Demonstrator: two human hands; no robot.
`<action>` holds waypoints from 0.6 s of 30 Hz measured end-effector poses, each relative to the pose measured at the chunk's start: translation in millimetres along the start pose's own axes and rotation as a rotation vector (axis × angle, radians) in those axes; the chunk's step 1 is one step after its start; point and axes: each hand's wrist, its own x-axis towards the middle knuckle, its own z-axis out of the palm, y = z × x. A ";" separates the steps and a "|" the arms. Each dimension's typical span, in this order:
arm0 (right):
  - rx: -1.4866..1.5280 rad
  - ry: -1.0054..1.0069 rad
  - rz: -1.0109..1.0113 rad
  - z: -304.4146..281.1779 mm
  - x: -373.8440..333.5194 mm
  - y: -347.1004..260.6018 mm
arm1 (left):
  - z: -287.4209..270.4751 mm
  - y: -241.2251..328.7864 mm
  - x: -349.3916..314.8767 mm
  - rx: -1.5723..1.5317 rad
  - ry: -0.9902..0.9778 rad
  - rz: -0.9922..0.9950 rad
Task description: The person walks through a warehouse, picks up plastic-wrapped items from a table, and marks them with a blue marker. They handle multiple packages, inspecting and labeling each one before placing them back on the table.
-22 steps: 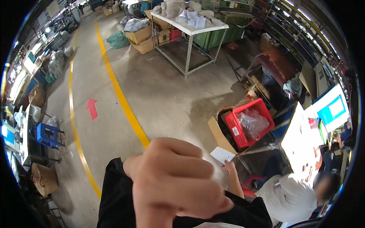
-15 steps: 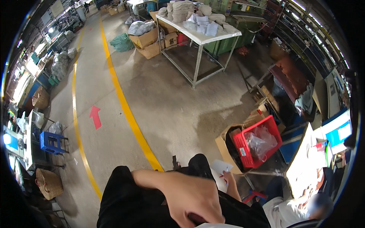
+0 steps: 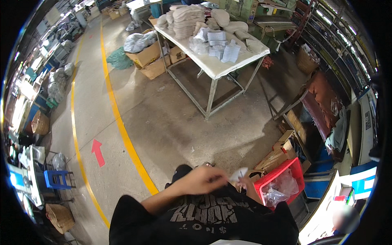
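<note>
Just in front of my dark shirt, my right hand is closed on a small white piece of paper. From the left, my left hand reaches across with its fingers bent toward the paper. Motion smears those fingertips, so I cannot tell if they touch the paper or hold anything. Close beside my right hand is a red plastic crate with clear plastic bags in it.
Ahead stands a metal-legged table bearing stacked beige shoe-sole-shaped pieces and white bundles. Cardboard boxes sit left of it. Yellow lines mark the floor, with a blue stool at left. A seated person's workbench is at right.
My left hand has lifted from my body and moved forward to the paper. The view has shifted forward, bringing the table nearer. My right hand still holds the paper.
</note>
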 end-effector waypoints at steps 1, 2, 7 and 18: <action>-0.098 0.018 -0.025 -13.2 5.1 -57.7 | -19.0 -26.8 7.8 -0.025 0.082 -0.085; -0.198 0.038 -0.049 -26.6 6.0 -120.1 | -35.7 -55.3 14.3 -0.057 0.218 -0.110; -0.114 -0.167 -0.426 -64.7 -52.3 -394.1 | -139.3 -180.2 50.7 -0.355 0.594 -0.462; 0.172 -0.495 -0.564 -58.9 -40.6 -641.4 | -426.9 -241.3 188.3 -0.712 0.771 -0.479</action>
